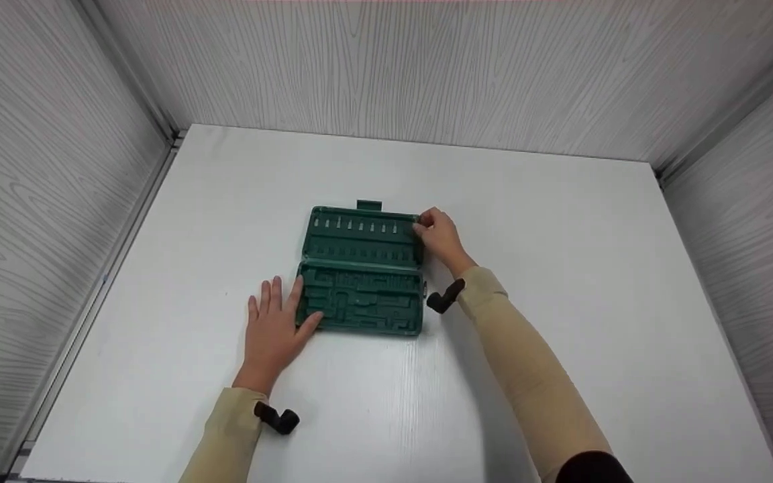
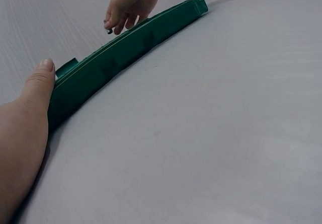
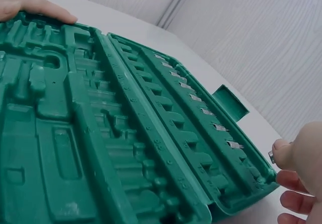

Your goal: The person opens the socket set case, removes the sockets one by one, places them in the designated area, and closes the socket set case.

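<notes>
A green plastic bit case lies open and flat, its lid half farther from me. Several small silver screwdriver bits sit in a row in the lid half, with bare slots at the row's right end. My left hand rests at the case's left edge, fingers spread and thumb over the near rim. At the lid's right end, my right hand pinches a small metal bit between thumb and forefinger. Most of that bit is hidden by the fingertips.
The case's latch sticks out from the far rim. Beneath everything is a white table, bounded by a wood-grain back panel and side panels. The near half of the case has moulded recesses with nothing in them.
</notes>
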`<state>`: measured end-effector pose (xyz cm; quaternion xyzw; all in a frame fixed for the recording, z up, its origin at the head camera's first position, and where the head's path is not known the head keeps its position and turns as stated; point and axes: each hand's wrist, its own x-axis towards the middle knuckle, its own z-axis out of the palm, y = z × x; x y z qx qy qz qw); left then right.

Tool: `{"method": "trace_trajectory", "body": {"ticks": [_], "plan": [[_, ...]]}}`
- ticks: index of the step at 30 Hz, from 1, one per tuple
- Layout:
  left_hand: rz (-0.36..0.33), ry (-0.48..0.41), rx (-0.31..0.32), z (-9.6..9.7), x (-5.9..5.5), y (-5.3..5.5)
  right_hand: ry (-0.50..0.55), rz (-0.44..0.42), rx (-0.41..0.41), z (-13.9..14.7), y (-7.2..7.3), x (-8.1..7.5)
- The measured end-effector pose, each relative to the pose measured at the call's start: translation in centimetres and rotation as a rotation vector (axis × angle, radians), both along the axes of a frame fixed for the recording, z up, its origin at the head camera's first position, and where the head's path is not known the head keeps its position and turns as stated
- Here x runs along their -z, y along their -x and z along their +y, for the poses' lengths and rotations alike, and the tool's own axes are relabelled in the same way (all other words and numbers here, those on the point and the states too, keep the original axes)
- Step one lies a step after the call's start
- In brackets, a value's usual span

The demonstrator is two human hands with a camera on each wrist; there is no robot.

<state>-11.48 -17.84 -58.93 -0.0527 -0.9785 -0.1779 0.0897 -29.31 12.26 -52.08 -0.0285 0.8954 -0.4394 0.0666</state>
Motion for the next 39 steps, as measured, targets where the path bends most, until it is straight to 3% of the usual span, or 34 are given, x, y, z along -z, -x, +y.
{"method": "trace_trajectory", "body": {"ticks": [20,29,39], "plan": [[0.017,-0.007,0.015,-0.1,-0.2,-0.1,-0.06,0.024,-0.092,4.9,-4.8,0.5],[-0.016,-0.006,0.01,-0.1,0.0,0.0,-0.101,0.12,-0.17,6.0,-7.0,1.0],[-0.022,-0.012,0.017,-0.1,-0.5,-0.1,-0.15,0.106,-0.179,6.5,-8.7,1.8]]}}
